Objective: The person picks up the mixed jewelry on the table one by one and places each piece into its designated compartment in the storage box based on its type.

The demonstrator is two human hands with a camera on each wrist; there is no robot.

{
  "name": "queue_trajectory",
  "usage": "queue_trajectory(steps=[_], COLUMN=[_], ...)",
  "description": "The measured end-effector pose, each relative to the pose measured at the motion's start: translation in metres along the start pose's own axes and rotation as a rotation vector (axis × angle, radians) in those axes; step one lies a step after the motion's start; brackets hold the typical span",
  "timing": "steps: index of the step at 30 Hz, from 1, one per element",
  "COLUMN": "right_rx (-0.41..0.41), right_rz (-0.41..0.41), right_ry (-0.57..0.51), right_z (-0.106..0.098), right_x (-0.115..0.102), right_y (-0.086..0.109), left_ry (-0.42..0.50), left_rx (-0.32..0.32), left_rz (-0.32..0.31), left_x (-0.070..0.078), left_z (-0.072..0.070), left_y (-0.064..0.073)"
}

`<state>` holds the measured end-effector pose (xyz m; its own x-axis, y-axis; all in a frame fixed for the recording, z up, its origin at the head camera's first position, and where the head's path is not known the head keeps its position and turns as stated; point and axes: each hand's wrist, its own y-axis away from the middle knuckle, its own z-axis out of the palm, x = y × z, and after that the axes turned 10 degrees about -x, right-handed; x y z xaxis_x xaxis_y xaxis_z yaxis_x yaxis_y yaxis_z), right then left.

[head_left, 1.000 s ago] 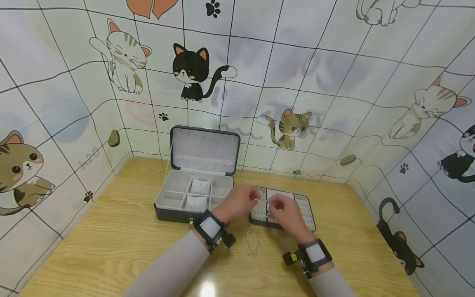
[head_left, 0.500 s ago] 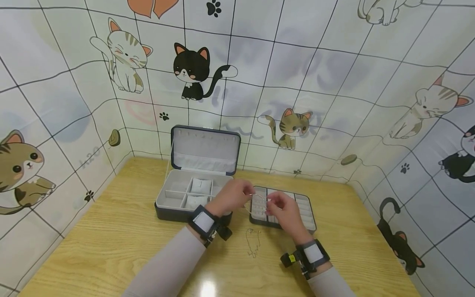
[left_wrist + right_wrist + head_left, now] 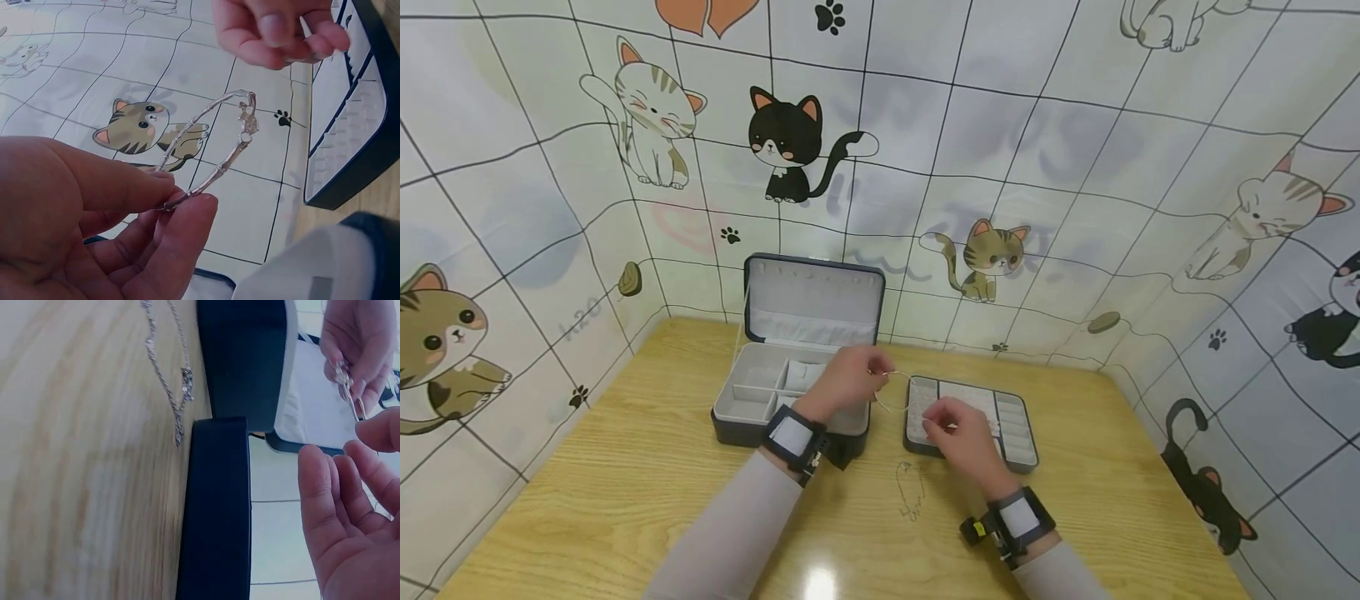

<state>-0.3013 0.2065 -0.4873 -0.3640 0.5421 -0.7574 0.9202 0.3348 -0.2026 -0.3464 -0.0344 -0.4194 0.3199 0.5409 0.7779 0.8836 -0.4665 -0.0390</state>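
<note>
Left fingers [image 3: 190, 219] pinch the metal bangle [image 3: 220, 170], its loop reaching rightward past their tips. Right fingers [image 3: 317, 494], parted and empty, lie just beyond.

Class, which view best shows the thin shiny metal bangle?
The left wrist view: the thin shiny metal bangle, pinched by the left hand, appears large, its ornament visible. The head view shows a small, faint loop; the right wrist view, a partly hidden sliver.

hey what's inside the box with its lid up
Inside the box, a white cushion partly shows at the rear middle, beside pale dividers. The left hand hides much of the right side, so I can't tell what's there.
</note>
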Motion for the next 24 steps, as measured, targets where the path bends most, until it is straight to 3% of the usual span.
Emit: queue_trajectory(steps=[4,15,24], right_rx=[-0.032,-0.147,-0.198], right_rz=[-0.098,-0.318,-0.308], right_ry=[0.049,-0.01,0.033], right_z=[0.007,0.023,0.031], right_x=[-0.002,-0.015,-0.026], right_y=[0.001,0.008,0.012], left_ry=[0.031,0.029,0.053], left_rx=[0.012,0.03,0.03], left_rz=[-0.011,-0.067,-0.07], left_x=[-0.005,-0.02,-0.035], left_z=[-0.004,-0.012,-0.016], left_y=[-0.001,-0.005,-0.006])
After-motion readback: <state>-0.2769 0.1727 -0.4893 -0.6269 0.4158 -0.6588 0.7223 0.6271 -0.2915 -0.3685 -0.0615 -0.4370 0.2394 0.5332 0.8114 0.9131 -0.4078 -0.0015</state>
